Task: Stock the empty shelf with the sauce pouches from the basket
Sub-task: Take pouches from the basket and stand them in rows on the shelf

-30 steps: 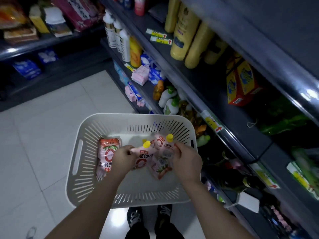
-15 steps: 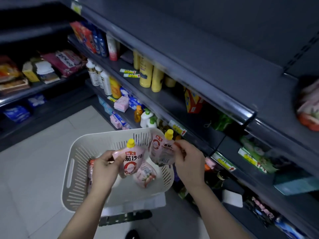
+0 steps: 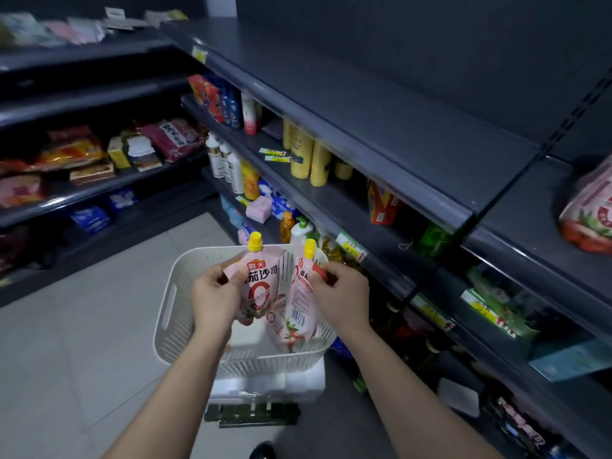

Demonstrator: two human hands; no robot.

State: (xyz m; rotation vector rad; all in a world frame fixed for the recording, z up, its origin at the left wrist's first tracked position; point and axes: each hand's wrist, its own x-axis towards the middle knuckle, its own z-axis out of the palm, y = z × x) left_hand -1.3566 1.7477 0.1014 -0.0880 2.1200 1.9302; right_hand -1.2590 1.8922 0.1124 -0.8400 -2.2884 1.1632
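Note:
My left hand (image 3: 215, 294) grips a pink sauce pouch (image 3: 260, 281) with a yellow cap, its front label facing me. My right hand (image 3: 344, 293) holds a second pink pouch (image 3: 299, 299) by its upper edge, turned so its barcode side shows. Both pouches hang upright above the white slotted basket (image 3: 172, 303). More pink pouches lie low inside the basket, mostly hidden behind the held ones. The dark shelf (image 3: 397, 104) at upper right is bare along most of its length. At its far right edge rests another pink pouch (image 3: 589, 210).
Lower shelves on the right carry yellow bottles (image 3: 308, 160), a red box (image 3: 381, 203) and green packs (image 3: 496, 306). Shelves at the left hold snack bags (image 3: 73, 154). The basket rests on a white block (image 3: 271, 382) over a tiled floor (image 3: 82, 342).
Both hands have lifted a pouch each from the basket's bottom to above its rim. My view has tilted upward, bringing the bare upper shelf into sight.

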